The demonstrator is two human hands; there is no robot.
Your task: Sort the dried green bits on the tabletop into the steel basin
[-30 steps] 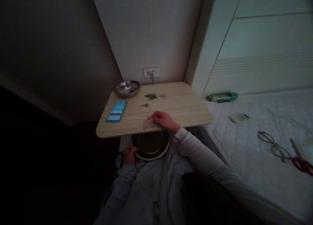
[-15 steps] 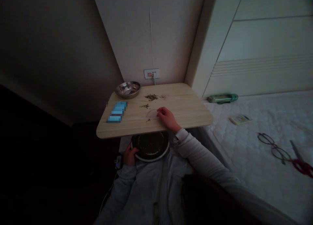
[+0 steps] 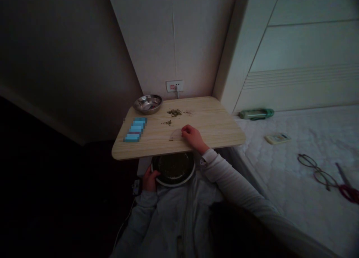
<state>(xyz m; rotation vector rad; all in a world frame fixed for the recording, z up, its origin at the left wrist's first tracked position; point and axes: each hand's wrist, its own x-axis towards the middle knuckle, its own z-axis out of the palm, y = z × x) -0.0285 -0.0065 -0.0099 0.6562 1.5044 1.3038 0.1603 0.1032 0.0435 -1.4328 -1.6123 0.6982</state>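
Observation:
My right hand (image 3: 194,139) is over the front part of the wooden tabletop (image 3: 215,119), its fingers pinched on a clear, thin plastic piece with a rounded edge (image 3: 176,133). A few small dark grains lie by the lower edge of that piece. Farther back are a pile of small greenish grains (image 3: 174,112) and a smaller scatter (image 3: 168,122). Below the table's front edge, my left hand (image 3: 150,180) grips a round dish (image 3: 173,185) with a pale rim and dark inside, thumb over the rim. The table hides the dish's far side.
A steel bowl (image 3: 148,104) stands at the table's back left, with a blurred blue item (image 3: 135,129) in front of it. Reddish bits (image 3: 187,112) lie beside the pile. On the bed are a green bottle (image 3: 256,114), a pale device (image 3: 278,138), glasses (image 3: 316,170) and scissors (image 3: 349,192).
The grains near the clear piece now lie gathered in a short line along its lower edge. Both hands keep their holds; the whole view has shifted slightly.

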